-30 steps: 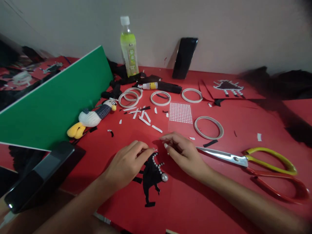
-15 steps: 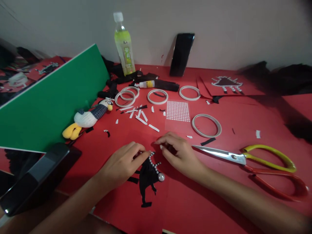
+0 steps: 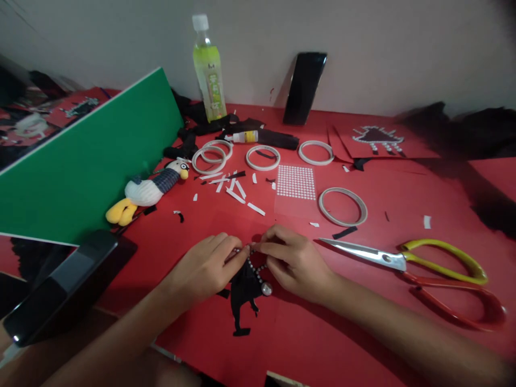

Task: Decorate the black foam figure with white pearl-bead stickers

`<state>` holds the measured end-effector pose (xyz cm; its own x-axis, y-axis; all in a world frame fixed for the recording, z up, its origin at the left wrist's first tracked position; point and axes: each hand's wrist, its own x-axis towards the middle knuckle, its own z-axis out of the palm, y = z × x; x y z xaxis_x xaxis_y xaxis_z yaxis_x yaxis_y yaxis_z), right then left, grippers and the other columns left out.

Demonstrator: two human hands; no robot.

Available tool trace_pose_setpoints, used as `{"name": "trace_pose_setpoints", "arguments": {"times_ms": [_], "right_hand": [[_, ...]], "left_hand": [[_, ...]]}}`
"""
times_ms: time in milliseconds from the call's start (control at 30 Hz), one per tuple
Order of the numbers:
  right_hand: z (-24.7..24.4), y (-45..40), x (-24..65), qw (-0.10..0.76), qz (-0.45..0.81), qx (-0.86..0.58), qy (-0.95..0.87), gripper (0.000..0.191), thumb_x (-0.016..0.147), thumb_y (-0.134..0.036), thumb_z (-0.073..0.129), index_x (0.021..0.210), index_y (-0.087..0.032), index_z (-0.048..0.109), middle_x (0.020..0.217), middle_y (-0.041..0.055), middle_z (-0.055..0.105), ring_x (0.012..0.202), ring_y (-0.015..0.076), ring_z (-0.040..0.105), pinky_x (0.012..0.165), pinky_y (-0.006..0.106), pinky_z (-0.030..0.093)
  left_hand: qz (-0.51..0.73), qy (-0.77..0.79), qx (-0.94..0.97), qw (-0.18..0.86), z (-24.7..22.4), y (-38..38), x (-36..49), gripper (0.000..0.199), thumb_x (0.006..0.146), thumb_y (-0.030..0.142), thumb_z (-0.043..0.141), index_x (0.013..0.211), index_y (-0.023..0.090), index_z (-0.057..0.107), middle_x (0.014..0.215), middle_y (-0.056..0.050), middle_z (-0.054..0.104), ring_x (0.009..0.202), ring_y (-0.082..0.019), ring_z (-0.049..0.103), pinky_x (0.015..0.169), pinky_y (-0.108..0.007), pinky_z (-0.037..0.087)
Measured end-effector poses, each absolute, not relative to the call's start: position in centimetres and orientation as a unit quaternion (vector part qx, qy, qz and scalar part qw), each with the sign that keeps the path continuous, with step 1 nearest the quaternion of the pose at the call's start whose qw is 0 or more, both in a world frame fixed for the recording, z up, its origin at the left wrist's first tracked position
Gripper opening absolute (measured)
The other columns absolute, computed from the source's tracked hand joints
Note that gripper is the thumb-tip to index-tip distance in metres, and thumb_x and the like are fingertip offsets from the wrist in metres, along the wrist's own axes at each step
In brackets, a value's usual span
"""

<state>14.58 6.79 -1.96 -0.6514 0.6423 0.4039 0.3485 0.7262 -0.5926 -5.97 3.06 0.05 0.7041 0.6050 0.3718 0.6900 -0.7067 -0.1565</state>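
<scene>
A black animal-shaped cutout [image 3: 244,290] lies on the red paper, with a row of small pearl beads [image 3: 253,270] along its edge and one larger pearl [image 3: 266,288] at the side. My left hand [image 3: 209,263] rests over its upper left part, fingers curled and thumb against index at the tip of the bead row. From the right, my right hand [image 3: 296,263] meets it there, its fingertips pinched together on the same spot. Whatever is between the fingertips is too small and hidden to name. A sheet of pearl stickers [image 3: 296,183] lies beyond my hands.
Scissors [image 3: 382,258] lie on the right, near a tape roll [image 3: 342,207]. Behind are more tape rolls [image 3: 263,158], a glue tube [image 3: 245,137], a bottle [image 3: 210,80] and a leaning phone [image 3: 305,88]. A plush bird [image 3: 147,191] sits by a green board [image 3: 100,156] on the left.
My right hand has moved left, so its fingertips now meet my left fingertips at the top of the bead row. The view has shifted slightly.
</scene>
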Motion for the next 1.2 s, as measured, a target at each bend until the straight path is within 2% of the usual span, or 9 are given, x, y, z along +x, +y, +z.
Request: {"name": "trace_pose_setpoints", "arguments": {"times_ms": [100,200,300,433,667,867,1033,1200], "right_hand": [[-2.1,6.5,14.5,0.279,0.200,-0.271,-0.899,0.033,0.077,-0.007,0.043,0.100,-0.013,0.067,0.090,0.0115,0.061,0.082,0.0199,0.057,0.067,0.032,0.051],[-2.1,6.4,14.3,0.263,0.168,-0.270,-0.911,0.028,0.076,-0.006,0.045,0.090,-0.012,0.069,0.087,0.0123,0.060,0.078,0.0200,0.055,0.063,0.031,0.049],[-1.9,6.3,14.1,0.235,0.121,-0.283,-0.922,0.024,0.079,-0.006,0.045,0.079,-0.013,0.067,0.081,0.0104,0.058,0.072,0.0179,0.052,0.058,0.028,0.045],[-1.6,6.3,13.9,0.205,0.081,-0.284,-0.933,0.022,0.080,-0.005,0.045,0.075,-0.014,0.065,0.079,0.0093,0.056,0.069,0.0172,0.049,0.058,0.028,0.044],[-1.9,6.2,13.9,0.224,0.080,-0.278,-0.931,0.023,0.082,-0.005,0.043,0.082,-0.013,0.065,0.082,0.0103,0.057,0.071,0.0179,0.049,0.059,0.029,0.045],[-1.7,6.1,14.1,0.276,0.075,-0.251,-0.925,0.032,0.087,-0.009,0.039,0.108,-0.010,0.064,0.083,0.0116,0.059,0.076,0.0197,0.051,0.062,0.032,0.049],[-1.5,6.1,13.8,0.223,0.089,-0.247,-0.939,0.028,0.086,-0.010,0.043,0.103,-0.009,0.065,0.086,0.0138,0.060,0.082,0.0221,0.051,0.068,0.035,0.049],[-1.5,6.1,13.7,0.213,0.078,-0.240,-0.944,0.026,0.086,-0.010,0.046,0.104,-0.008,0.064,0.086,0.0143,0.060,0.082,0.0233,0.050,0.069,0.037,0.048]], "left_hand": [[-0.159,-0.354,-0.904,0.181,0.1,2.9,-6.0,0.021,0.091,0.008,0.040,0.096,0.010,0.060,0.071,-0.004,0.062,0.062,-0.015,0.056,0.056,-0.025,0.042],[-0.173,-0.367,-0.895,0.186,0.1,2.8,-6.0,0.017,0.090,0.007,0.043,0.091,0.009,0.059,0.070,-0.005,0.061,0.062,-0.015,0.055,0.057,-0.026,0.043],[-0.170,-0.370,-0.899,0.162,0.3,2.8,-6.2,0.019,0.091,0.007,0.040,0.091,0.008,0.059,0.073,-0.006,0.062,0.066,-0.015,0.058,0.059,-0.025,0.045],[-0.154,-0.373,-0.905,0.137,0.8,2.8,-6.5,0.027,0.094,0.008,0.032,0.093,0.009,0.059,0.079,-0.007,0.064,0.072,-0.015,0.060,0.061,-0.025,0.048],[-0.148,-0.368,-0.895,0.202,1.1,2.6,-7.1,0.022,0.090,0.007,0.041,0.094,0.012,0.062,0.075,-0.006,0.063,0.067,-0.015,0.057,0.059,-0.027,0.045],[-0.148,-0.371,-0.898,0.186,1.0,2.3,-7.0,0.017,0.086,0.006,0.048,0.094,0.009,0.063,0.070,-0.005,0.058,0.063,-0.016,0.050,0.057,-0.028,0.042],[-0.145,-0.372,-0.899,0.179,0.9,1.9,-6.8,0.018,0.086,0.006,0.048,0.096,0.007,0.063,0.069,-0.005,0.056,0.063,-0.016,0.049,0.056,-0.029,0.042],[-0.158,-0.382,-0.898,0.153,0.9,1.5,-6.7,0.019,0.087,0.006,0.045,0.092,0.009,0.063,0.070,-0.005,0.056,0.063,-0.016,0.050,0.056,-0.028,0.041]]}}
